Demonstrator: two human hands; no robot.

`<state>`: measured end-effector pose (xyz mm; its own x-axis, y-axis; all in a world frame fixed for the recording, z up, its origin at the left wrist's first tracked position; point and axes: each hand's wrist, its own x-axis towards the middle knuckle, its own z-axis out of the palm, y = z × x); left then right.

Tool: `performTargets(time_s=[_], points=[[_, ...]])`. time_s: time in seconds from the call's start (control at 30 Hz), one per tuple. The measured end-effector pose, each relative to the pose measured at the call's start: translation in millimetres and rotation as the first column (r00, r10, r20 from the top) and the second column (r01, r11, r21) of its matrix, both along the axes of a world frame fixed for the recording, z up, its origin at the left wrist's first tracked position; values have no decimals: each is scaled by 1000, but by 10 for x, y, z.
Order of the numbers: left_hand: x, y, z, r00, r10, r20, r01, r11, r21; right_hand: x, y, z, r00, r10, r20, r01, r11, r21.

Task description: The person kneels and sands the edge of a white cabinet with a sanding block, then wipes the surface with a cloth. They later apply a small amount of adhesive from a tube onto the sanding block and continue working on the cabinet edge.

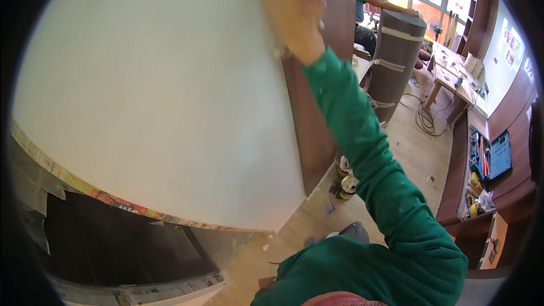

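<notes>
My right hand (296, 20) is raised at the top, where the white wall panel (153, 79) meets the brown wood panel (320, 119). Its fingers look closed, and motion smears them. A small dark, partly shiny piece shows at the fingers, but its kind is too blurred to tell. The green sleeve reaches up across the view. Of my left hand (265, 282) only a small patch shows beside my body at the lower edge, its fingers hidden.
Printed paper strips (122, 203) line the white panel's lower edge above a dark recess (119, 238). Cans (347, 186) stand on the floor by the wood panel. Beyond are a strapped grey roll (391, 51), another person's arm (391, 7), cables (425, 122), a worktable (453, 71) and a blue toolbox (500, 154).
</notes>
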<state>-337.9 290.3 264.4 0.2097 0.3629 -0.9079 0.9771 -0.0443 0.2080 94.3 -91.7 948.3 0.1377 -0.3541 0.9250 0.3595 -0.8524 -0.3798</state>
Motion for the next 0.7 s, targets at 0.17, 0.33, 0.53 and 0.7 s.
performTargets(time_s=[0.17, 0.33, 0.53, 0.7], points=[[230, -140, 326, 854, -358, 379, 364, 930, 57, -186, -4, -2215, 999, -23, -38, 22, 1000, -20], [353, -118, 528, 784, -362, 504, 392, 919, 49, -186, -74, -1833, 998, 52, -45, -53, 998, -36], [177, 229, 208, 961, 10, 276, 13, 997, -81, -127, 77, -66, 995, 31, -90, -34, 999, -33], [208, 24, 386, 956, 15, 291, 7, 997, -76, -128, 27, -1683, 999, -37, 1, 37, 995, -95]])
